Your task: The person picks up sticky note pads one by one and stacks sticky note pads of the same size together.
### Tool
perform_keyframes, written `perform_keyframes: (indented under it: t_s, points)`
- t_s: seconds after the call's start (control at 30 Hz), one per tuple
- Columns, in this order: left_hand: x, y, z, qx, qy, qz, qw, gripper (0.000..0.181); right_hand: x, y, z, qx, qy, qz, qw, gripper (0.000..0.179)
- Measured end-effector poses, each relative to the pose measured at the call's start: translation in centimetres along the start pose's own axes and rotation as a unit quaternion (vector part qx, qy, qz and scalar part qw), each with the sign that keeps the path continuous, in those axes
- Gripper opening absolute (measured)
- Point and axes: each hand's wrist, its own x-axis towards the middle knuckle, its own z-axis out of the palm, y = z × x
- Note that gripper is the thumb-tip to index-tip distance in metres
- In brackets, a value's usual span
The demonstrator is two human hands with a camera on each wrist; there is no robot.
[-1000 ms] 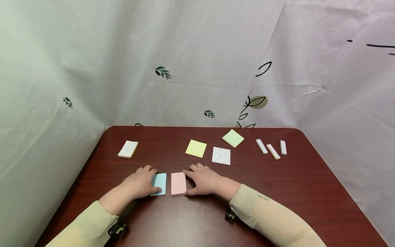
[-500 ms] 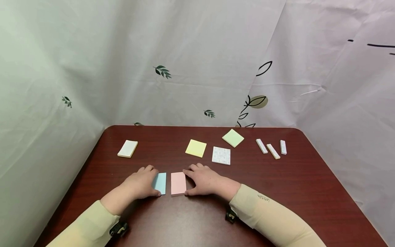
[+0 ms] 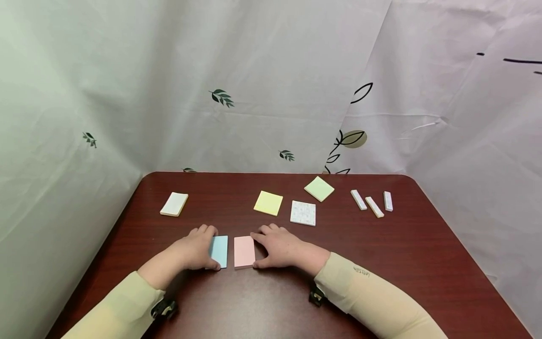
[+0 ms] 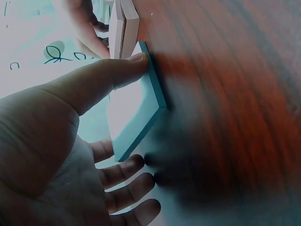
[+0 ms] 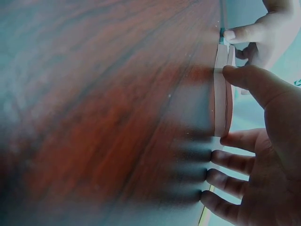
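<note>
Firmer hold on the left

On the table [image 3: 271,301], the left hand [image 3: 192,249] pinches the blue pad [image 3: 219,252] — thumb now at its near edge, no longer on top. Just beside lies the pink pad [image 3: 244,252], pinched by the right hand [image 3: 280,247] — both seem secured.

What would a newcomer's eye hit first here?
Probably the blue pad, lower centre in the head view, pinched by the left hand, and the pink pad just right of it, held by the right hand. Next, perhaps, the bright yellow pad farther back on the table.
</note>
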Motion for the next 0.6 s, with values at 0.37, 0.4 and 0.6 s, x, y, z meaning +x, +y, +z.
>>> perform_keyframes:
  t_s: [0.37, 0.4, 0.6]
  points:
    - [-0.5, -0.2, 0.3, -0.055, 0.016, -0.05, 0.9971, 0.071, 0.0, -0.1, -0.1, -0.005, -0.003, 0.002, 1.0, 0.079]
    - [-0.6, -0.1, 0.3, -0.057, 0.017, -0.051, 0.9969, 0.068, 0.0, -0.1, -0.1, -0.005, -0.003, 0.002, 1.0, 0.079]
    - [-1.0, 0.1, 0.0, -0.062, 0.027, -0.055, 0.9962, 0.047, 0.0, -0.1, -0.1, -0.006, 0.002, -0.001, 1.0, 0.079]
